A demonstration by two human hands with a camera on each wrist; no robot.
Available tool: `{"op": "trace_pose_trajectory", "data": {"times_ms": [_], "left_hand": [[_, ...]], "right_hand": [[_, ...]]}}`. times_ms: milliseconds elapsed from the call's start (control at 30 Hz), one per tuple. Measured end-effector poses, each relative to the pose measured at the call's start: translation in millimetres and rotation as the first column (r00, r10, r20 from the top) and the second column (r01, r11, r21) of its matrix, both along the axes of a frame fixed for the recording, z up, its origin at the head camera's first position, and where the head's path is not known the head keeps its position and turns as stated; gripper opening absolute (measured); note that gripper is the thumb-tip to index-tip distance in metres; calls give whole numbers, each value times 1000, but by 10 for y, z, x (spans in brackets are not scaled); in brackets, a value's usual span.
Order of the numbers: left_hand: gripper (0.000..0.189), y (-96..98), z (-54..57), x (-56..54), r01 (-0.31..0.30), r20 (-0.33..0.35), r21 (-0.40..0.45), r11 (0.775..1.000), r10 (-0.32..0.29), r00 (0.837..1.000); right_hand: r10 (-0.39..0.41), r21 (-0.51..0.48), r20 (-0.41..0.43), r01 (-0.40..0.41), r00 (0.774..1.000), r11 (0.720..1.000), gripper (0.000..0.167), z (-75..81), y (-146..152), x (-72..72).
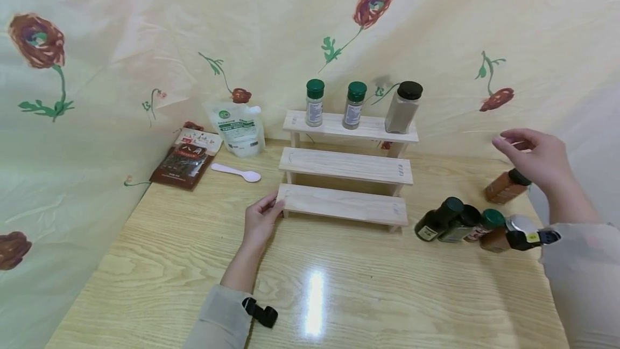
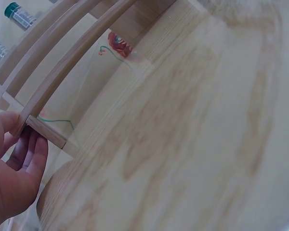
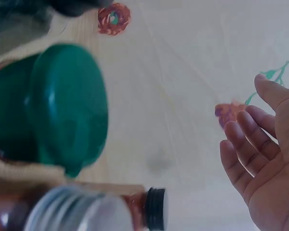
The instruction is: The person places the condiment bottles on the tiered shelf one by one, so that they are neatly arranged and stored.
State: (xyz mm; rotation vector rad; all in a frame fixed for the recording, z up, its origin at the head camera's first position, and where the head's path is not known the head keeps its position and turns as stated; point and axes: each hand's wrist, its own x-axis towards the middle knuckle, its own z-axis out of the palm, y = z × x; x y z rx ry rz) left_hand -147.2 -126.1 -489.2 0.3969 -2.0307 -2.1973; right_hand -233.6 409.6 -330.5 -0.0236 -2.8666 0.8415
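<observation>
A three-tier wooden spice rack (image 1: 344, 203) stands on the table near the wall. My left hand (image 1: 261, 221) grips the left end of its lowest tier, and in the left wrist view the thumb and fingers (image 2: 36, 156) are round that corner. Two green-capped shakers (image 1: 314, 105) (image 1: 354, 107) and a black-capped jar (image 1: 403, 109) occupy the top tier. Raised at the right, my right hand (image 1: 540, 158) holds nothing, its fingers loosely bent. Just below it is a black-capped bottle of reddish-brown spice (image 1: 504, 188), also visible in the right wrist view.
Right of the rack stand a dark bottle (image 1: 431, 225), a black-capped jar (image 1: 455, 230), a green-capped bottle (image 1: 484, 225) and a silver-capped jar (image 1: 496, 241). To the left are a white spouted pouch (image 1: 239, 132), a brown spice packet (image 1: 181, 166) and a pale spoon (image 1: 234, 171).
</observation>
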Motion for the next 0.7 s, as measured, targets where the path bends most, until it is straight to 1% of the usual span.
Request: {"op": "trace_pose_trajectory", "data": {"times_ms": [100,433,533,700], "left_hand": [[35,-3,-2,-6,8,1,1,1000,-8,1000],[37,-1,7,10,11,10,12,1000,-11,1000],[37,-4,8,9,8,12,10,1000,-9,1000],[36,-13,-4,-7,15,6,15,1000,-15,1000]], "right_hand": [[-15,9,10,15,1000,1000,62,-36,66,20],[-28,61,85,23,996,998,65,-185,261,102],[-50,61,90,44,995,997,67,-242,307,118],[-85,36,92,82,992,996,70,-362,401,148]]}}
